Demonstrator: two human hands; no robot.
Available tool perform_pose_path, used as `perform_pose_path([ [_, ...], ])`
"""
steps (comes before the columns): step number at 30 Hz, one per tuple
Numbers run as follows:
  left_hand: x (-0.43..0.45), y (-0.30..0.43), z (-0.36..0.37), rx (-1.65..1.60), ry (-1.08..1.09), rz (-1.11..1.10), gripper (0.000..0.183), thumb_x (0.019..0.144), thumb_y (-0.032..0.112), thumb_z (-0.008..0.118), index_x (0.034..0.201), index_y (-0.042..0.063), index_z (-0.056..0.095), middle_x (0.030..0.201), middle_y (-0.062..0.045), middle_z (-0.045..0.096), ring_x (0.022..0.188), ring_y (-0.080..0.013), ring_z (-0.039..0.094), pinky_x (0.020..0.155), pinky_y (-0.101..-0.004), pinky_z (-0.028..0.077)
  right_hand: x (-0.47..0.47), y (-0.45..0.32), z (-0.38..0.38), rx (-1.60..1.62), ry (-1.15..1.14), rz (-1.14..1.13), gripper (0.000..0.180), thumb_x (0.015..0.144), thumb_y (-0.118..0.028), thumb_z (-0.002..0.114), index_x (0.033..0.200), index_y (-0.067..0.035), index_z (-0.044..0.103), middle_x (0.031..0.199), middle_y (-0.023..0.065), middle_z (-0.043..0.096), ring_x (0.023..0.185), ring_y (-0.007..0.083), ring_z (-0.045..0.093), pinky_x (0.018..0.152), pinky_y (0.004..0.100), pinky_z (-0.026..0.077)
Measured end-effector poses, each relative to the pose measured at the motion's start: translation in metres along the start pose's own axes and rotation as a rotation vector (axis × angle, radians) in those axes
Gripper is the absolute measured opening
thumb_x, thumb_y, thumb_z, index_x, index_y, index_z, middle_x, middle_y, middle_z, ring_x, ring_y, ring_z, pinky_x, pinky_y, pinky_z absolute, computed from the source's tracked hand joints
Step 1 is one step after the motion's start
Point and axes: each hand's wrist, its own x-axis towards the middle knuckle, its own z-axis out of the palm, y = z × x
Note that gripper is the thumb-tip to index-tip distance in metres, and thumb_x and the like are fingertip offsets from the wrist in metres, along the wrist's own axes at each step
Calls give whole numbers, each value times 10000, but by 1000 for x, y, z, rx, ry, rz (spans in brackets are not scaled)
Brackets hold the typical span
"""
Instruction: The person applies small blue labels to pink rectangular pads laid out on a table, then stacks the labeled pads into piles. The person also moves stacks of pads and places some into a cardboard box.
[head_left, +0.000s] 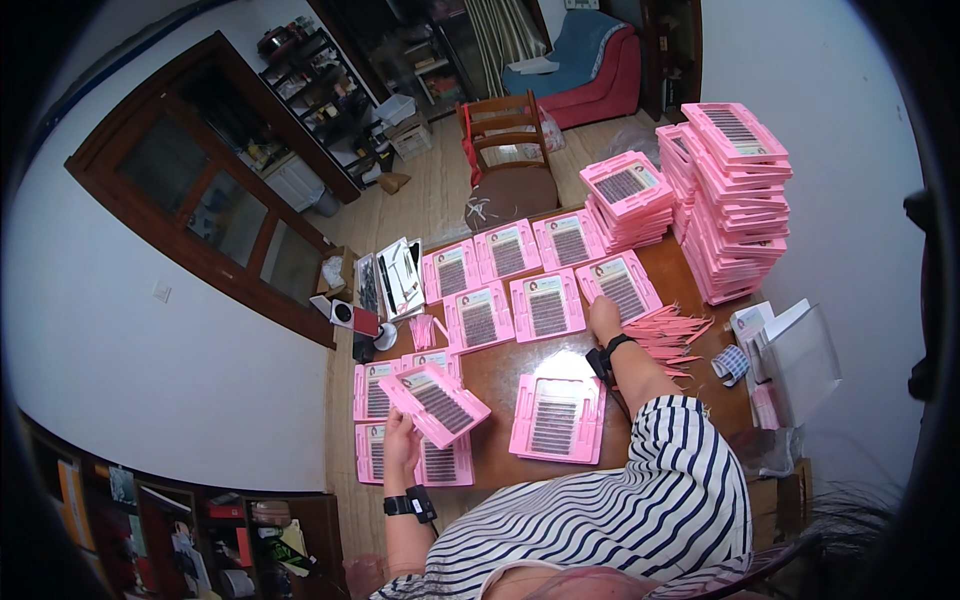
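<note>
My left hand (403, 436) grips a pink eyelash-extension tray (435, 405) by its near left corner. That tray is tilted and raised over several like trays (375, 454) at the table's near left. At the lower left edge of another lash tray (624, 289), my right hand (604, 319) has its fingers closed around the rim; the fingertips are partly hidden. Pink tweezers (667, 334) lie in a loose heap just right of that hand. Before me sits a short stack of lash trays (556, 420), the top one showing rows of dark lashes.
More lash trays (506, 251) lie in two rows across the brown table (487, 382). Tall tray stacks (739, 202) stand at the back right. Pink sticks (424, 331), a white tool tray (401, 277), a sticker roll (729, 365) and a clear plastic box (799, 360) flank them.
</note>
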Motion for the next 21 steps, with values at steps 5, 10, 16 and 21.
perform_pose_path([
  [5,6,-2,-1,2,-24,-27,231,1009,125,485,1222,47,531,1149,-97,628,1029,-199,631,890,-351,538,19,-3,10,10,-11,94,217,753,-180,753,794,28,708,816,262,676,814,410,688,709,476,569],
  [10,15,-2,6,9,-26,-66,211,1014,141,487,1197,52,542,1170,-89,615,1040,-214,620,912,-363,523,18,-17,-9,140,-11,86,259,753,-197,758,836,42,700,835,283,669,832,442,670,736,498,548],
  [16,23,-7,21,-328,-171,83,397,989,103,508,1373,22,452,1346,-133,541,1259,-249,515,1098,-429,389,-48,-34,-64,310,25,110,347,796,-356,738,815,-13,684,766,200,678,731,380,665,647,431,518],
  [21,12,-27,60,-324,-221,-19,376,968,138,568,1319,32,484,1318,-101,560,1237,-233,531,1089,-426,399,-145,-43,-119,601,-155,-65,341,823,-315,742,828,14,655,732,161,665,661,275,645,640,381,508],
])
